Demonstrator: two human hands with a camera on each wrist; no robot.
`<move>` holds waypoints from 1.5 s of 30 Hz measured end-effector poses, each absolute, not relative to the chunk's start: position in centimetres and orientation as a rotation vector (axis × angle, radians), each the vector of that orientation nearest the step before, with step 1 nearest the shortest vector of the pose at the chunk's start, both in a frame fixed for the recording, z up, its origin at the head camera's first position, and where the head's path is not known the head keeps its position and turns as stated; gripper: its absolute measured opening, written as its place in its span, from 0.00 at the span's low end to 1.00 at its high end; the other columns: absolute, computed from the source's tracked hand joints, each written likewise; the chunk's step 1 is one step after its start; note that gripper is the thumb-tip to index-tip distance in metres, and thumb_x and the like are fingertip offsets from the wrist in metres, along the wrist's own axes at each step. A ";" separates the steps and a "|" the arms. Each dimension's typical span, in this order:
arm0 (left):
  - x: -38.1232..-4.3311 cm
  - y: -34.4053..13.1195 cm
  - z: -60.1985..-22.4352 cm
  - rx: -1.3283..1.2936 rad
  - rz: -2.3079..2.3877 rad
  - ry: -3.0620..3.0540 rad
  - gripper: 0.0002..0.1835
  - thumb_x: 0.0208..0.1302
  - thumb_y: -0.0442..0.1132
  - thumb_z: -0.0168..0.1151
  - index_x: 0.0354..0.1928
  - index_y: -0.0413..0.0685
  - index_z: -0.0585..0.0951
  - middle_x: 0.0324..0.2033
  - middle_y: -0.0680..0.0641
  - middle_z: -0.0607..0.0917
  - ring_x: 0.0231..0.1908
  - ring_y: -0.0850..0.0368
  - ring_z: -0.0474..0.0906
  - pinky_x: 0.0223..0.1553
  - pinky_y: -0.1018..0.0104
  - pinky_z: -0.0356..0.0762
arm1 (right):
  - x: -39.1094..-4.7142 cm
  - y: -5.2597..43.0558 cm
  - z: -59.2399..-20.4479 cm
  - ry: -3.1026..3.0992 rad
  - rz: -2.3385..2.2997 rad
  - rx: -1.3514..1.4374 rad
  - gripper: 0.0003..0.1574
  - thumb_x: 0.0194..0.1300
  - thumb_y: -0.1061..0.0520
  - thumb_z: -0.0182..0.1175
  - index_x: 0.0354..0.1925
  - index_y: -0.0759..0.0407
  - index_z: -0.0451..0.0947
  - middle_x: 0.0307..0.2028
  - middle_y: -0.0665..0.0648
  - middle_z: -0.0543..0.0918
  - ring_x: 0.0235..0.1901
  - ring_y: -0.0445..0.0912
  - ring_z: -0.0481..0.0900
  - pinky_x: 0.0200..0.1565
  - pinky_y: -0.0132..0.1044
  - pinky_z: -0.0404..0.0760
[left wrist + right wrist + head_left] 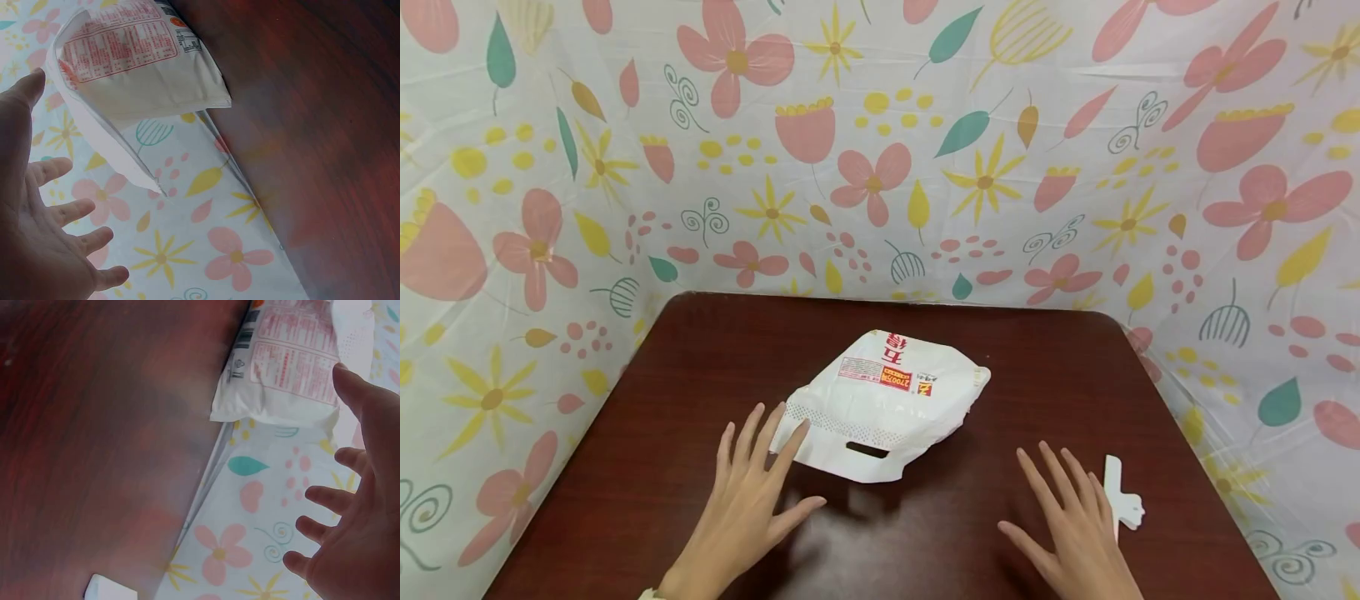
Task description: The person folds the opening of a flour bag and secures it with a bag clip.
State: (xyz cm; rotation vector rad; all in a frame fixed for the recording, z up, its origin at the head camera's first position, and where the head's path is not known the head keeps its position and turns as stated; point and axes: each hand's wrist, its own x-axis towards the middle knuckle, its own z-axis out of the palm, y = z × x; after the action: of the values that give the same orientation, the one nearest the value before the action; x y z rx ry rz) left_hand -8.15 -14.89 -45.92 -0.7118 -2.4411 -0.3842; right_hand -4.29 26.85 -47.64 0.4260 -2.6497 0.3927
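A white plastic bag point(850, 408) with red print and a slotted carry handle lies in the middle of the table, its handle end toward me. The left hand point(748, 496) is spread just beside the handle's left corner; whether the fingers touch it I cannot tell. On the other side, the right hand point(1067, 521) hovers with straight, spread fingers, apart from the bag and holding nothing. Close to its right lies a white clip point(1123, 504), partly hidden by the fingers. Both wrist views show the bag's printed underside point(125, 47) beyond the open fingers.
The dark reddish-brown table point(700, 358) has rounded far corners. A flower-patterned cloth point(880, 167) hangs behind it and along both sides, close to the table's edges.
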 end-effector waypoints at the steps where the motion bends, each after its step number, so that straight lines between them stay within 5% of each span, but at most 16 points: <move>1: -8.1 -14.9 -45.9 -0.712 -0.383 -2.445 0.44 0.64 0.73 0.50 0.73 0.52 0.67 0.74 0.37 0.60 0.72 0.32 0.54 0.64 0.28 0.46 | -4.4 26.8 -47.6 -2.649 0.394 0.436 0.56 0.57 0.30 0.66 0.76 0.46 0.58 0.74 0.61 0.60 0.70 0.64 0.56 0.69 0.66 0.47; 10: -8.1 -14.4 -45.5 -0.734 -0.372 -2.429 0.40 0.66 0.69 0.52 0.70 0.50 0.72 0.72 0.36 0.63 0.70 0.33 0.58 0.63 0.28 0.48 | -5.0 26.3 -47.0 -2.660 0.424 0.477 0.56 0.57 0.36 0.67 0.77 0.48 0.56 0.74 0.61 0.60 0.71 0.63 0.55 0.61 0.65 0.56; 19: -8.2 -13.7 -45.5 -0.735 -0.360 -2.423 0.36 0.70 0.67 0.48 0.67 0.48 0.74 0.69 0.36 0.67 0.68 0.33 0.61 0.62 0.28 0.52 | -5.6 25.3 -46.5 -2.646 0.463 0.497 0.54 0.60 0.38 0.67 0.77 0.46 0.55 0.75 0.57 0.58 0.74 0.59 0.51 0.65 0.63 0.54; 29: -8.3 -12.8 -45.1 -0.777 -0.365 -2.427 0.35 0.67 0.64 0.56 0.66 0.49 0.74 0.68 0.37 0.68 0.68 0.36 0.62 0.65 0.32 0.49 | -6.4 24.1 -45.7 -2.600 0.520 0.508 0.48 0.63 0.46 0.66 0.76 0.46 0.58 0.73 0.56 0.62 0.73 0.56 0.56 0.69 0.55 0.52; 45: -8.6 -11.0 -44.2 -0.804 -0.361 -2.361 0.33 0.68 0.61 0.55 0.66 0.48 0.74 0.67 0.37 0.69 0.67 0.36 0.64 0.64 0.32 0.52 | -7.7 22.9 -45.3 -2.493 0.536 0.604 0.37 0.75 0.37 0.48 0.74 0.51 0.63 0.72 0.58 0.65 0.72 0.56 0.58 0.68 0.54 0.54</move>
State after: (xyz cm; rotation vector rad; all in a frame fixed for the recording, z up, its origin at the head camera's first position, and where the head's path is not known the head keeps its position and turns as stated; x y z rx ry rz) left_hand -8.65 -11.03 -44.25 -0.8043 -2.3611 -0.3614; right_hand -7.67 22.86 -45.32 0.6039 -2.4932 0.5357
